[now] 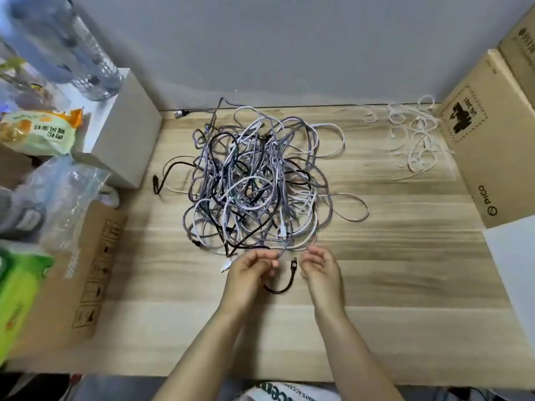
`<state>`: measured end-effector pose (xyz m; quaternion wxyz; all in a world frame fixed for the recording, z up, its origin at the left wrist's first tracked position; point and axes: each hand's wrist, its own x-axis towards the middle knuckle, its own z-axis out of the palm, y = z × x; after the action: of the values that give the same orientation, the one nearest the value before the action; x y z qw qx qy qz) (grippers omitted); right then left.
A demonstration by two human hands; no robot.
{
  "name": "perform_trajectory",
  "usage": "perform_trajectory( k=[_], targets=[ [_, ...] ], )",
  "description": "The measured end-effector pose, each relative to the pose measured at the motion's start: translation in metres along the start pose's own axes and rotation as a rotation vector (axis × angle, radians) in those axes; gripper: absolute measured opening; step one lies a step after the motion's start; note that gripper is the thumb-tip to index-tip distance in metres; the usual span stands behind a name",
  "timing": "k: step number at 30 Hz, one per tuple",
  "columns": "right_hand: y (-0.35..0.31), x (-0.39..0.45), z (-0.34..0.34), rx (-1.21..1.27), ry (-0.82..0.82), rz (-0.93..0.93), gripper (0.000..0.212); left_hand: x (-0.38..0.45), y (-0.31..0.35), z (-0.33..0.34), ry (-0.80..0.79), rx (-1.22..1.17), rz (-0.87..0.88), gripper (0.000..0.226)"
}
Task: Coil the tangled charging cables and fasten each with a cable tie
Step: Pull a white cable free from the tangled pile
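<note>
Dozens of loops made up the cable tangle (254, 180) at mid-desk (405, 270). Left hand (246, 273) pinched a black cable (285, 286) near its end; right hand (320, 266) hovered, loosely curled, holding nothing. Best drawn out slowly, lifting crossings free, not yanking.

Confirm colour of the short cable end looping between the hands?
Black cable end, with a dark plug at its tip; the only view, head, shows it.

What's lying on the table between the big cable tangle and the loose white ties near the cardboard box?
In the head view, only bare wood table separates the cable tangle from the white ties; one white cable loop bulges partway toward them.
</note>
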<state>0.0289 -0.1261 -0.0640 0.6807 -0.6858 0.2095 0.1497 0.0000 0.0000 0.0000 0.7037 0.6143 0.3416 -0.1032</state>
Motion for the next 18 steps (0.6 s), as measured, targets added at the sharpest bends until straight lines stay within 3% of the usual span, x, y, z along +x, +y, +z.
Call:
perform_trajectory(
  k=[6, 11, 15, 18],
  targets=[
    [-0.008, 0.016, 0.012, 0.018, -0.010, 0.117, 0.005, -0.002, -0.014, 0.011, -0.065, 0.091, -0.129, 0.025],
    [-0.027, 0.020, 0.015, -0.034, -0.119, 0.143, 0.028, -0.006, -0.021, 0.002, 0.080, 0.122, -0.076, 0.021],
    [-0.047, -0.001, 0.007, 0.025, -0.112, 0.028, 0.033, -0.013, -0.013, 0.002, -0.077, -0.030, -0.189, 0.020],
    [-0.071, -0.023, -0.005, 0.158, -0.188, -0.019, 0.038, -0.011, -0.004, 0.009, -0.218, -0.284, -0.358, 0.029]
  ],
)
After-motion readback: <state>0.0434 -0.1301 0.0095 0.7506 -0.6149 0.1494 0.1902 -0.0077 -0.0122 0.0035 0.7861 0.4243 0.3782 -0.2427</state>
